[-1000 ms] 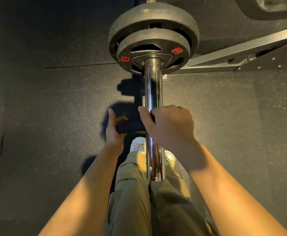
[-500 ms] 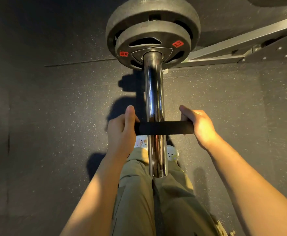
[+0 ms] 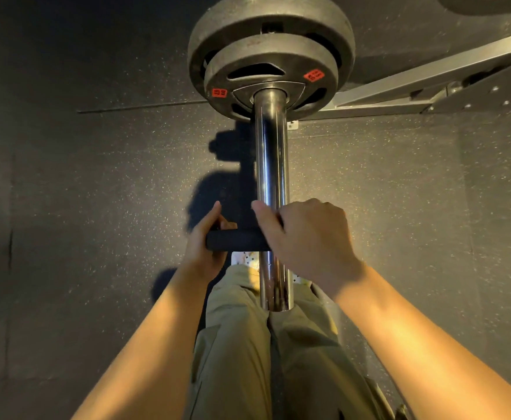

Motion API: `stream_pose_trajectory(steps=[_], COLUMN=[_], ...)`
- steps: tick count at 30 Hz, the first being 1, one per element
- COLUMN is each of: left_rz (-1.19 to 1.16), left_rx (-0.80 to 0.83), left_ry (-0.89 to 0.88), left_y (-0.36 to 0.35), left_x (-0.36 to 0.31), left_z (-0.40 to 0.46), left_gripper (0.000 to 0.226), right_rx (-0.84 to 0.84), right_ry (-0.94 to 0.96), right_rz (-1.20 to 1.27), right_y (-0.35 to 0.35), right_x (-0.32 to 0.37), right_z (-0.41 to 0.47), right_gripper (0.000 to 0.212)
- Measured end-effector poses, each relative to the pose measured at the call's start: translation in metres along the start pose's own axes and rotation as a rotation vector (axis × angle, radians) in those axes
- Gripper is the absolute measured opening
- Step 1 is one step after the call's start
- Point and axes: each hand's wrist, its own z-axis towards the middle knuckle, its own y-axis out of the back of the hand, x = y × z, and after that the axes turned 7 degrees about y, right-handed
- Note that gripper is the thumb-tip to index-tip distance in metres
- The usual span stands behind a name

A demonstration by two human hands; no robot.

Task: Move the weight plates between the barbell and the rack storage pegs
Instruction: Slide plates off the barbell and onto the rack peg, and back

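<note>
The left hand (image 3: 207, 247) is on the left of the bar. Its fingers (image 3: 228, 226) curl around one end of a black strap (image 3: 237, 240), and the thumb points up. The strap runs sideways to the shiny barbell sleeve (image 3: 271, 177), quite near the bar's open end and well apart from the plates. If this hand lets the strap go slack, the strap could slide off the open end and drop on the shoes below.

In the middle, far up the bar, sit the task's things. The small weight plate (image 3: 270, 75) with red tags is pressed flat against the big weight plate (image 3: 270, 22) behind it. Nothing blocks them on the bare bar in front, so if the bar tips this way they could slide down toward the hands and feet.

The right hand (image 3: 308, 237) is closed over the bar and the strap's other end. I think it is holding the strap, but the hand hides that part. Fingers could get pinched between strap and bar if it is pulled tight fast.

To the right, the grey rack frame (image 3: 429, 77) lies on the floor.
</note>
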Motion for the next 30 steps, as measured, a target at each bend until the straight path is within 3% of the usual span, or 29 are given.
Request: stream_pose_trajectory(steps=[4, 8, 11, 15, 18, 22, 26, 30], left_rz=[-0.057, 0.137, 0.427, 0.791, 0.894, 0.762, 0.585, 0.421], left_rx=[0.033, -0.037, -0.088, 0.009, 0.048, 0.082, 0.096, 0.119], left_ry=[0.014, -0.052, -0.174, -0.404, -0.481, -0.367, -0.220, -0.037], left_y=[0.001, -0.013, -0.031, -0.052, -0.055, -0.054, -0.035, -0.015], left_x=[0.006, -0.015, -0.039, -0.047, -0.044, -0.047, -0.039, -0.023], left_z=[0.000, -0.011, -0.032, -0.063, -0.078, -0.077, -0.067, -0.054], left_gripper=[0.033, 0.032, 0.043, 0.059, 0.074, 0.059, 0.051, 0.049], right_rx=[-0.179, -0.312, -0.263, -0.123, -0.114, -0.136, -0.156, -0.021], right_ry=[0.030, 0.022, -0.158, -0.384, -0.450, -0.445, -0.420, -0.374], right_rz=[0.031, 0.154, 0.492, 0.996, 1.271, 1.171, 0.864, 0.444], right_y=[-0.008, -0.014, -0.018, -0.030, -0.038, -0.034, -0.025, -0.012], right_x=[-0.001, -0.017, -0.040, -0.079, -0.090, -0.081, -0.056, -0.026], right_z=[-0.003, -0.005, -0.006, -0.004, -0.001, -0.006, -0.018, -0.021], right_gripper=[0.056, 0.052, 0.049, 0.044, 0.040, 0.046, 0.054, 0.060])
